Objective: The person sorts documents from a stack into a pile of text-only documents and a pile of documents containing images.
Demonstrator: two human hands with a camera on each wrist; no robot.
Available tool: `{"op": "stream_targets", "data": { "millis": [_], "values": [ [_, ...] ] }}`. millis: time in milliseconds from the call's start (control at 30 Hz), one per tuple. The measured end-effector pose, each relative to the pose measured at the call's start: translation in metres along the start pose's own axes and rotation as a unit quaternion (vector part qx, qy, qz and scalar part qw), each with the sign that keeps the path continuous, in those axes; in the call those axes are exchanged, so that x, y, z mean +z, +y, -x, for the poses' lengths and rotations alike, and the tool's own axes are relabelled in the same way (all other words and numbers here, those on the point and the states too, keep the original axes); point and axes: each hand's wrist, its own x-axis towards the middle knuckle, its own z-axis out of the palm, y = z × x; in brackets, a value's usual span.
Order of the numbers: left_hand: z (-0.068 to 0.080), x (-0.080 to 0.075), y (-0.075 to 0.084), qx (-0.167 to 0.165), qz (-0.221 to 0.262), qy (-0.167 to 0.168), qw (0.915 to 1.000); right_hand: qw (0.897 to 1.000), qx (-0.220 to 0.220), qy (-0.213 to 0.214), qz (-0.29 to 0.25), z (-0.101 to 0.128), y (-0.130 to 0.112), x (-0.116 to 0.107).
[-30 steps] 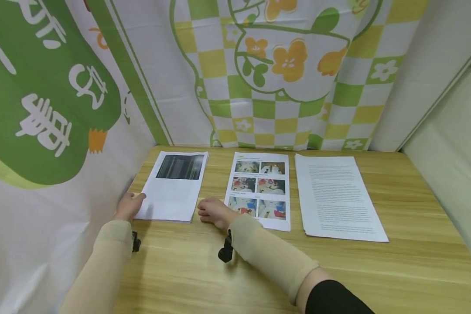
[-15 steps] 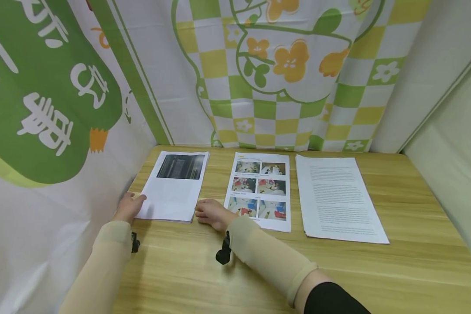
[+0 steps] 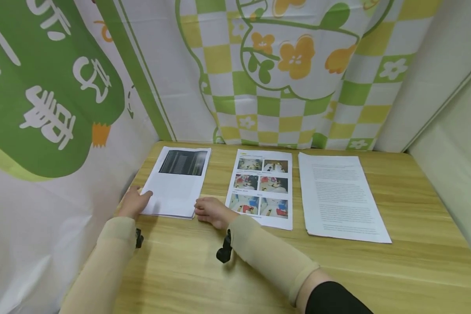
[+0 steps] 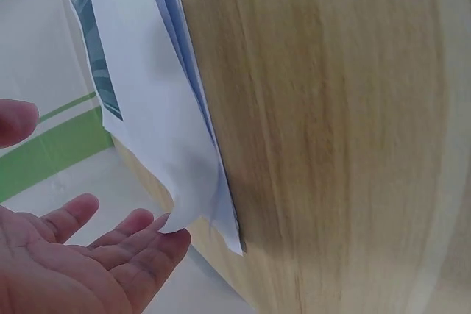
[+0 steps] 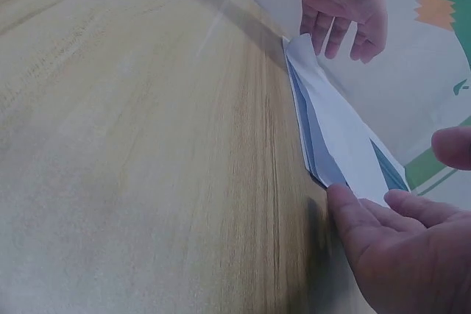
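Wooden table (image 3: 259, 270) fills the near scene, backed by a green, yellow and white patterned cloth (image 3: 282, 78) on the far side and at the left. Three sets of paper lie side by side across it. At the right is a text-covered stack (image 3: 339, 196); in the middle, a sheet of colour photos (image 3: 262, 187); at the left, a thin stack with a dark printed block (image 3: 176, 185) at its far end. Both hands are at the near edge of this left stack. The left hand (image 3: 133, 201) sits at the stack's near left corner with its fingers straight and relaxed, fingertips (image 4: 165, 244) touching the slightly lifted corner of the paper, grasping nothing. The right hand (image 3: 209, 210) lies at the near right corner, fingers (image 5: 353, 218) extended against the paper's edge, gripping nothing either.
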Motion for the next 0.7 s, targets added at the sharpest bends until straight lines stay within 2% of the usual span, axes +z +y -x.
{"op": "stream_targets", "data": {
  "millis": [133,267,500,700],
  "values": [
    [0.001,0.0,0.005,0.008,0.01,0.001,0.9999,1.0,-0.007,0.001,0.0,0.0,-0.001,-0.002],
    [0.0,-0.001,0.005,0.001,0.029,0.012,0.9995,1.0,-0.018,0.022,-0.012,-0.001,0.001,-0.003],
    [-0.001,0.006,0.002,-0.057,0.127,-0.022,0.9901,0.993,-0.031,0.11,0.014,-0.005,0.01,-0.005],
    [-0.003,0.011,0.0,-0.076,0.167,-0.039,0.9823,0.986,-0.075,0.14,0.049,-0.013,0.016,-0.006]
  ]
}}
